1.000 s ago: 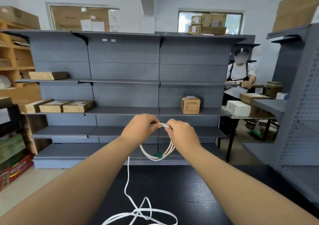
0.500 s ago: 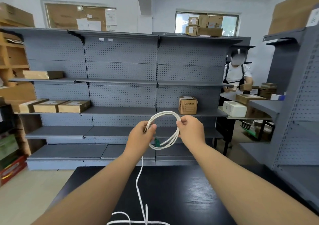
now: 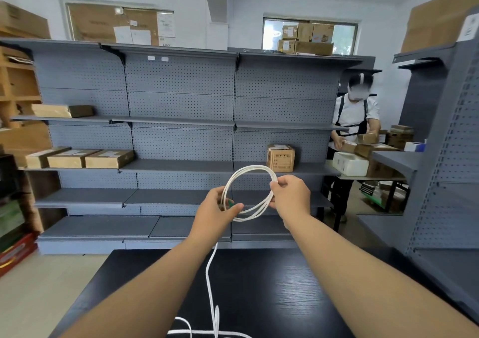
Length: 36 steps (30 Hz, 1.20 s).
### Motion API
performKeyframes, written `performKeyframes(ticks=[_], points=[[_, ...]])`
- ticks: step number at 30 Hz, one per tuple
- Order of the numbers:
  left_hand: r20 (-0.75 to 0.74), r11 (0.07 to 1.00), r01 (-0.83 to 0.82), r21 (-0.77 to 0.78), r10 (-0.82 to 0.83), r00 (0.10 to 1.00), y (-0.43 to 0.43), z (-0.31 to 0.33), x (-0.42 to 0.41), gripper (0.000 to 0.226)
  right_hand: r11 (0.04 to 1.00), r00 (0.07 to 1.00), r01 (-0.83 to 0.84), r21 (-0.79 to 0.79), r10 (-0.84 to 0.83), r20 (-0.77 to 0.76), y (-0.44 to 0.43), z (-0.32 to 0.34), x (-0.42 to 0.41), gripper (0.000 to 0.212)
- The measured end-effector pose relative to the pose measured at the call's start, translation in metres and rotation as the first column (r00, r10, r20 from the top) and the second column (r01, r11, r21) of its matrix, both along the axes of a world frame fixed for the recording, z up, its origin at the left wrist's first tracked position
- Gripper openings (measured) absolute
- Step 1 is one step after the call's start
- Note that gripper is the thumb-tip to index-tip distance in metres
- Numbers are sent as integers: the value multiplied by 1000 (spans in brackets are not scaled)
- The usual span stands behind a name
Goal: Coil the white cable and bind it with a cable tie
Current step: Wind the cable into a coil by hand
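white cable [image 3: 252, 166] hangs as an upright loop in mid-air between both hands, left hand [image 3: 212, 216] pinching its left edge, right hand [image 3: 291, 195] curled round its right edge, slack tail dropping below the left hand onto the black table [image 3: 272, 286].

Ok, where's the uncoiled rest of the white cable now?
In the head view the loose white cable hangs from the left hand, centre frame, down onto the black table, its slack lying at the bottom edge.
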<state>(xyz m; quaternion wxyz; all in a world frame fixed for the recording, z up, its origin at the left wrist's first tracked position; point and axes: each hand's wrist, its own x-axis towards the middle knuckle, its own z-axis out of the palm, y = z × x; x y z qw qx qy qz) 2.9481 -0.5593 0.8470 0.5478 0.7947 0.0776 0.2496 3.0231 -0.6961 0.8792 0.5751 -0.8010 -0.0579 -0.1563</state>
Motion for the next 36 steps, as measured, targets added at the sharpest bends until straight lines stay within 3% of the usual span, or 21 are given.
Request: performKeyframes(ticks=[5, 8, 10, 12, 17, 22, 25, 28, 31, 36], points=[[-28, 996, -87, 14, 88, 996, 3, -3, 4, 24, 999, 1000, -6, 36, 6, 4, -2, 0, -1, 22], [-2, 972, -119, 201, 122, 993, -1, -2, 3, 17, 1000, 999, -13, -25, 14, 45, -2, 0, -6, 15], [44, 929, -164, 332, 158, 986, -2, 1, 3, 17, 986, 996, -21, -167, 36, 85, -4, 0, -7, 9], [83, 883, -192, 429, 173, 981, -1, 7, 1, 16, 943, 991, -14, -331, 59, 124, -6, 2, -11, 8], [34, 716, -127, 687, 143, 989, 10, 27, 2, 15, 841, 961, -1, -542, 151, 231, -8, 4, -18, 20], [-66, 573, -9, 819, 110, 992, 16, 41, 3, 19, 652, 919, 33, -757, 278, 280, -5, 4, -26, 21], [-64, 482, -11, 876, 139, 988, 19, 40, 7, 18, 550, 900, 76, -832, 321, 295, 0, 3, -29, 24], [-32, 422, -47, 905, 177, 984, 18, 37, 6, 14, 551, 901, 79, -831, 317, 296, 3, 1, -31, 19], [26, 483, -128, 866, 212, 977, 11, 29, 2, 15, 654, 917, 29, -756, 284, 280, 4, 1, -32, 13], [91, 802, -232, 551, 219, 972, -1, 16, -3, 11, 785, 950, -43, -617, 223, 218, 4, 2, -32, 13]])
